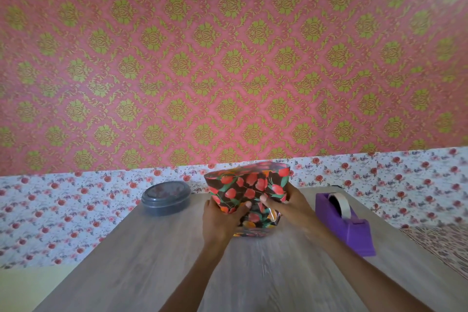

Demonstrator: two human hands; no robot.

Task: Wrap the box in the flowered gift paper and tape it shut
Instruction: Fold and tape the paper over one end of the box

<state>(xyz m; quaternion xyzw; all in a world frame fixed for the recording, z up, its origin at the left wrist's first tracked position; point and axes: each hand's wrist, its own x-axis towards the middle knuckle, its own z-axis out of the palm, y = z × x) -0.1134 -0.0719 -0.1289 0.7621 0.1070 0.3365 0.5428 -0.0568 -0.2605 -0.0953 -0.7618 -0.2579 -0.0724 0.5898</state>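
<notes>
Risk first: flaps likely to spring open if either grip loosens, tape not yet on. Bench [141,256] in front; mid-bench, left hand [219,220] and right hand [291,204], fingers [247,206] curled, pinching flowered gift paper [249,186] against hidden box. Right: tape dispenser [345,223]. Left, farther: lidded container [166,197].

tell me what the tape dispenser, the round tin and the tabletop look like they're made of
Tape dispenser: probably moulded plastic, uniform matte purple with rounded edges.
Round tin: grey container whose lid reflects light; could be metal or plastic, too blurred to tell.
Tabletop: pale grey wood-grain surface with a faint sheen, likely laminate rather than bare wood.
</notes>
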